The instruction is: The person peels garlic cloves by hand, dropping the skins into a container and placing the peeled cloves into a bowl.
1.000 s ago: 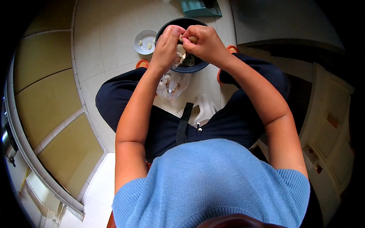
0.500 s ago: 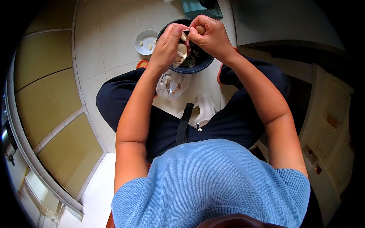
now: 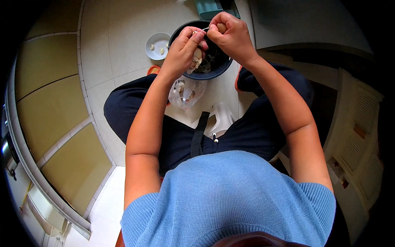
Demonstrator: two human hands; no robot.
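Over a dark round basin, my left hand is closed around a garlic bulb with loose papery skin, its thumb and forefinger pinched together near the top. My right hand is curled just to the right and slightly higher, its fingertips pinching a thin strip of skin. A small brown rounded object shows within its curled fingers. Dark and pale scraps lie inside the basin. A white plate with a few peeled cloves stands left of the basin.
A clear plastic bag with garlic in it lies below the basin, between my legs. Behind it stands a white plastic stool. A teal dustpan is beyond the basin. Cabinet doors line the left side.
My right hand has moved up and right, away from my left hand. The fingers of my left hand have shifted on the garlic, which tilts a little differently.
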